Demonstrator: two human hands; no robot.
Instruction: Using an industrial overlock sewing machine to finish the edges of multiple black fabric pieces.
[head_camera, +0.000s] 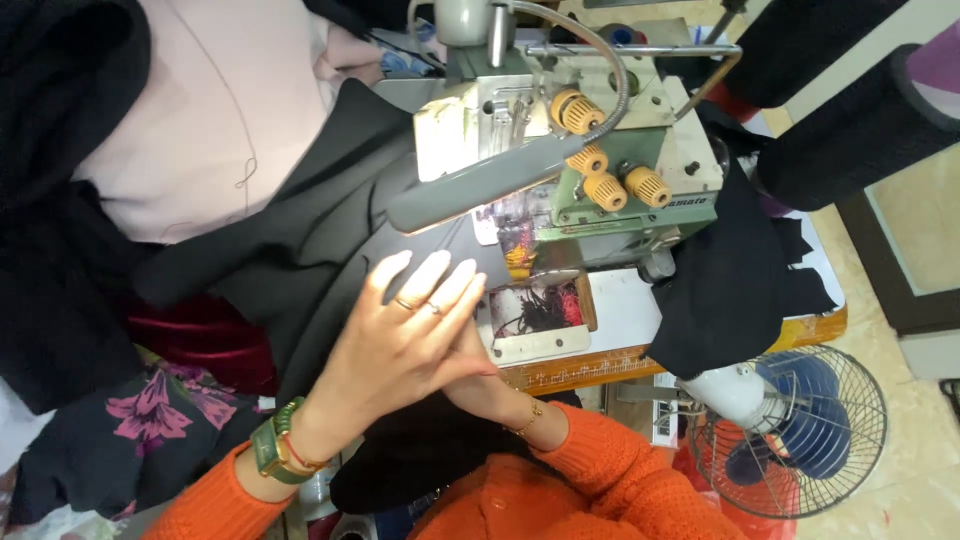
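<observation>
Our left hand (400, 345) lies flat, fingers (430, 280) spread wide on the dark cloth (320, 240) just left of the sewing machine (570, 150). Right hand (480, 385) is tucked under it; we cannot tell its grip.

Risk: fingertips sit near the needle area, so cloth feeding in could drag them along. Loose thread scraps could snag.

Labels: 1 dark nameplate strip on the machine's green front.

sewing machine (590, 150) blocks ahead | open fabric (300, 250) left | fan (800, 430) right
</observation>
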